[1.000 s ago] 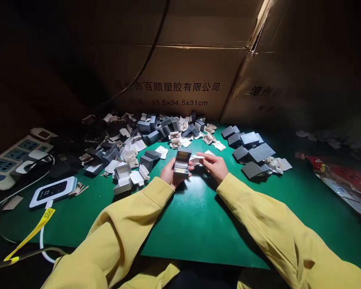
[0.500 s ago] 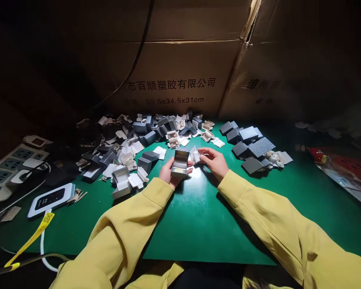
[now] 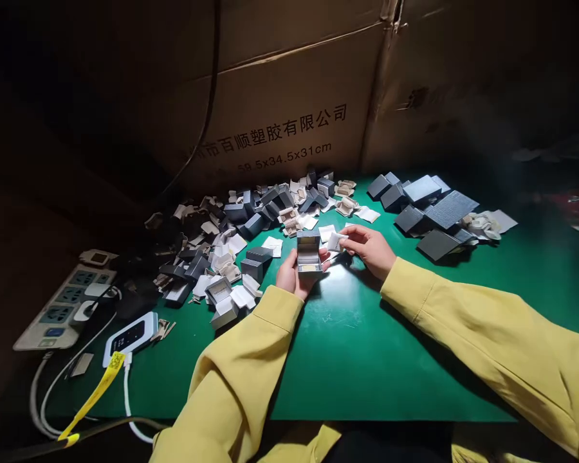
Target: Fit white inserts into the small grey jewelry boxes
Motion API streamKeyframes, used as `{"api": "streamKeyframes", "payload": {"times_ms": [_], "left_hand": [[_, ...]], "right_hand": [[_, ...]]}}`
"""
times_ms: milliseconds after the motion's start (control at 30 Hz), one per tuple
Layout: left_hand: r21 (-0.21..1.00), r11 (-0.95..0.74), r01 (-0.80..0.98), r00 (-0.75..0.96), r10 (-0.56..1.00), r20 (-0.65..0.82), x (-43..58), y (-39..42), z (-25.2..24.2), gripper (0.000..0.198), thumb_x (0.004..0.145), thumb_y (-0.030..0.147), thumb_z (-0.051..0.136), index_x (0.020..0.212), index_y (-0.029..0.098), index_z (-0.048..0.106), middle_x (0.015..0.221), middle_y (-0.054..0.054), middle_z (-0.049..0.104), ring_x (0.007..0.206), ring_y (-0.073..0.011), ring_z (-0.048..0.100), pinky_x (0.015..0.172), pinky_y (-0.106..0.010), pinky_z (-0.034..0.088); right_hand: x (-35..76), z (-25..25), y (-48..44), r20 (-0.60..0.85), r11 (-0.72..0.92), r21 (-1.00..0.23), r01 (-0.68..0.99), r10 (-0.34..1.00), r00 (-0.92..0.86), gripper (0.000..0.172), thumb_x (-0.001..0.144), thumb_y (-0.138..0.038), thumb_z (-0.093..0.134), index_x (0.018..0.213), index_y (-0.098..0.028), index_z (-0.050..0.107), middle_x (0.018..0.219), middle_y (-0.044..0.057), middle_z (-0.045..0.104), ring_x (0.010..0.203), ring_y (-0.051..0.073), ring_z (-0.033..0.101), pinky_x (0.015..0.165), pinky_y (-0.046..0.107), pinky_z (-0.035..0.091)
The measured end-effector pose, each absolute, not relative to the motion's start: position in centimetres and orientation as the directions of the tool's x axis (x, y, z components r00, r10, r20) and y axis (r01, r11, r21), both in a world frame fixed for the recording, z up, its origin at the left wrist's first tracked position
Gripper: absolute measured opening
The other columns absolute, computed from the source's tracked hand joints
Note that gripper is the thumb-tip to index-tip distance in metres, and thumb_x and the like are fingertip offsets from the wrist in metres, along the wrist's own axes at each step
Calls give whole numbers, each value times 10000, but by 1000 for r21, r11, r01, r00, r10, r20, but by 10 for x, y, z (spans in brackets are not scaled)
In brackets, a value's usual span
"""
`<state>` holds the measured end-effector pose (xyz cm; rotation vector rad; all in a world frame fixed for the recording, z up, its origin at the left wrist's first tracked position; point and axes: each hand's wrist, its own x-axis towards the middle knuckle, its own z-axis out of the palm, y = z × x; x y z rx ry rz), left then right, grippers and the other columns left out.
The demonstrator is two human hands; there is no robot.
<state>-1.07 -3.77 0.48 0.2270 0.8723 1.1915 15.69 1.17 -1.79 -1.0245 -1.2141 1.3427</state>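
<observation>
Wrapped around a small dark grey hinged box [image 3: 309,240], my left hand [image 3: 290,276] keeps it raised over the green table with its lid up and its pale inside facing me. My right hand [image 3: 370,249] is just to the right of the box. Its thumb and fingers pinch a small white paper insert [image 3: 336,242], which has faint print on it. Beyond it, a white paper piece [image 3: 327,233] shows behind the box's right side. An open grey box with a white lining [image 3: 220,290] rests left of my left wrist.
A heap of grey boxes and paper inserts [image 3: 251,222] spreads along the back left. Another pile of grey boxes [image 3: 427,215] stands at the right on the green table [image 3: 357,360]. Large cartons [image 3: 289,83] form a wall behind. A power strip [image 3: 70,299] and white device [image 3: 131,337] with cables lie left.
The camera view has turned, so the scene sits further right. My right hand has drawn the white insert slightly away from the box. My left hand still holds the open box.
</observation>
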Motion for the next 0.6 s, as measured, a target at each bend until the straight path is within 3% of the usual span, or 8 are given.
{"api": "streamKeyframes", "payload": {"times_ms": [133, 267, 333, 467, 600], "left_hand": [[585, 389, -712, 106, 882, -459, -10, -38, 4, 483, 955, 358, 291, 1196, 37, 560, 939, -194, 697, 1001, -291, 656, 844, -440, 547], [561, 440, -701, 142, 857, -496, -9, -38, 8, 505, 957, 385, 257, 1178, 59, 573, 1058, -209, 668, 1049, -305, 638, 848, -454, 545], [554, 463, -692, 159, 846, -509, -9, -38, 9, 509, 960, 382, 245, 1165, 52, 574, 1081, -215, 658, 1048, -304, 639, 846, -443, 547], [575, 446, -686, 161, 864, -478, -9, -40, 9, 466, 962, 347, 272, 1220, 56, 529, 1085, -214, 657, 1044, -313, 640, 852, -469, 538], [624, 390, -677, 121, 896, -428, -10, -41, 6, 402, 944, 294, 364, 1317, 169, 448, 1085, -161, 667, 1005, -304, 658, 847, -501, 526]], "right_hand": [[157, -15, 10, 42, 4, -978, -207, 983, -177, 249, 603, -301, 697, 792, -195, 575, 557, -75, 503, 461, 71, 461, 458, 228, 398], [152, -9, -1, 30, -22, -977, -214, 972, -235, 504, 630, -286, 662, 1124, -214, 593, 706, -41, 582, 501, 80, 521, 473, 244, 464], [149, -7, -5, 22, -28, -979, -203, 970, -242, 552, 647, -296, 646, 1188, -210, 579, 712, -34, 583, 496, 87, 537, 473, 254, 483], [151, -12, -3, 70, 50, -991, -123, 984, -163, 400, 706, -373, 635, 1062, -192, 621, 676, -29, 576, 463, 97, 530, 444, 260, 474], [156, -18, 2, 219, 221, -972, 80, 975, -28, 255, 782, -423, 592, 895, -195, 615, 656, -18, 588, 509, 114, 534, 494, 264, 453]]}}
